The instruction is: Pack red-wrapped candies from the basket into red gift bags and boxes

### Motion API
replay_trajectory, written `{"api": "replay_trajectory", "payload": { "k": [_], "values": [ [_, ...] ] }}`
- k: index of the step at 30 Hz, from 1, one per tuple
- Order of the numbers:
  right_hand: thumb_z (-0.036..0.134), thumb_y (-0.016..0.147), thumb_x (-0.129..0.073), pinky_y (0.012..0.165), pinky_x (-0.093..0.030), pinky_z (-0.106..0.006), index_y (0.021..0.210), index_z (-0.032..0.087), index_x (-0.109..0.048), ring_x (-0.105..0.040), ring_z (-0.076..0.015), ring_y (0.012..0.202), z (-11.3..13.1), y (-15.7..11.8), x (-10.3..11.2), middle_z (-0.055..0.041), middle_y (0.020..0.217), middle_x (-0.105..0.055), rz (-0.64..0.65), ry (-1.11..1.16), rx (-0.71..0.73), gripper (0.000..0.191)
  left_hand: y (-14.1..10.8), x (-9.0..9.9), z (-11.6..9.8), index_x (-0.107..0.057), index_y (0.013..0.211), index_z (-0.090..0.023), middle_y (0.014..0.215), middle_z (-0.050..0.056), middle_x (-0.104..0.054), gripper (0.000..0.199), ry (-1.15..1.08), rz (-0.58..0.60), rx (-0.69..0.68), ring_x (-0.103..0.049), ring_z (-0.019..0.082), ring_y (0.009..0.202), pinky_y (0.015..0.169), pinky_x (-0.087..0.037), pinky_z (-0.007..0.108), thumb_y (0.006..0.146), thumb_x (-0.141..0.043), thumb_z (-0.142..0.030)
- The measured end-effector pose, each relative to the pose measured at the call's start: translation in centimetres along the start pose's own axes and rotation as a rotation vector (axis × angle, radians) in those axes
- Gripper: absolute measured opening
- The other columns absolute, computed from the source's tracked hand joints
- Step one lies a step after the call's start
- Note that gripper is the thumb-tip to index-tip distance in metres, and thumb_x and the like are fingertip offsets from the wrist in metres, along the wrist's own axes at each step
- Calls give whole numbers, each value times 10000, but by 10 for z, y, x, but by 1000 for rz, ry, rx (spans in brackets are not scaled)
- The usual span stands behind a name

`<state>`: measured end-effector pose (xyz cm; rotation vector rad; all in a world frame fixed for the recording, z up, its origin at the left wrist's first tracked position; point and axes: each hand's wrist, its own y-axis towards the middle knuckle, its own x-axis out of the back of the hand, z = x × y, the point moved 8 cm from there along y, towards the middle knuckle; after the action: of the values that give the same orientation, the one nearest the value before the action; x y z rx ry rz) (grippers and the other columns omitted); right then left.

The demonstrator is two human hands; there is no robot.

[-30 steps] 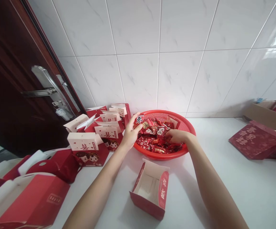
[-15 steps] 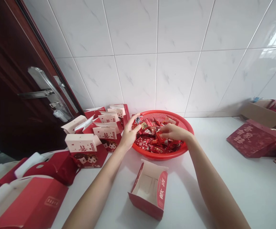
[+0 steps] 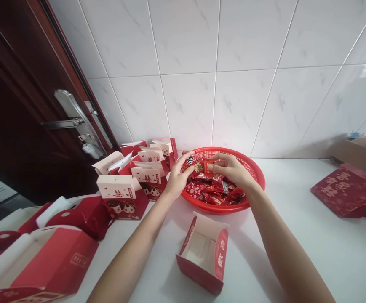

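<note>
A red plastic basket (image 3: 258, 179) with a perforated wall holds many wrapped sweets (image 3: 212, 198). At its left side my left hand (image 3: 178, 179) grips several wrapped packets, among them one with a large black character (image 3: 190, 160) on white. My right hand (image 3: 233, 169) pinches a small orange-red wrapped sweet (image 3: 208, 168) above the heap, close to the packets in my left hand. In front of the basket stands an open red box (image 3: 200, 273) with a cream inside, and no sweets show in it.
On the left stand several red-and-cream printed boxes (image 3: 122, 202) and larger open red boxes (image 3: 56, 261). A dark red box (image 3: 343, 189) and a cardboard carton (image 3: 359, 155) are on the right. Behind are a tiled wall (image 3: 185, 105) and a dark door with a metal handle (image 3: 64, 123).
My right hand has come up from the heap with the orange-red sweet and brought it beside the packets in my left hand. The view has turned slightly left.
</note>
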<state>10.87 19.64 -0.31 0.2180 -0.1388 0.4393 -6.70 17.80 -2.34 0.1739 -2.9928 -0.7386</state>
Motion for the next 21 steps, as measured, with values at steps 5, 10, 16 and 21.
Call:
{"api": "replay_trajectory", "payload": {
  "k": [5, 10, 16, 21],
  "values": [
    [344, 827, -739, 567, -482, -262, 988, 179, -631, -626, -139, 589, 1, -3, 1, -12, 707, -715, -63, -72, -26, 256, -1, -1, 0, -680, 1306, -279, 1487, 28, -604, 574, -18, 38, 27, -469, 286, 1451, 1249, -301, 446, 740, -714, -192],
    [362, 894, -645, 530, -476, -267, 978, 183, -623, -679, -169, 567, 5, -1, -2, -17, 749, -702, -74, -103, 60, 200, -1, -4, -2, -768, 1133, -256, 1324, 23, -720, 450, 14, 73, 53, -537, 287, 1387, 1217, -347, 441, 700, -682, -168],
    [217, 894, -612, 697, -546, -317, 1032, 199, -740, -711, -197, 734, 22, -1, -1, -66, 958, -760, -248, -433, 280, 189, -1, -5, -2, -783, 1086, -274, 1293, 22, -728, 403, 25, 75, 70, -565, 300, 1348, 1165, -412, 446, 705, -694, -175],
    [123, 926, -509, 941, -544, -388, 1146, 239, -785, -702, -258, 1101, 30, -2, -22, -86, 1244, -737, -127, -598, 440, 372, 0, -4, 0, -779, 1103, -277, 1311, 32, -712, 424, -4, 69, 81, -547, 308, 1362, 1169, -407, 459, 698, -713, -171]
  ]
}}
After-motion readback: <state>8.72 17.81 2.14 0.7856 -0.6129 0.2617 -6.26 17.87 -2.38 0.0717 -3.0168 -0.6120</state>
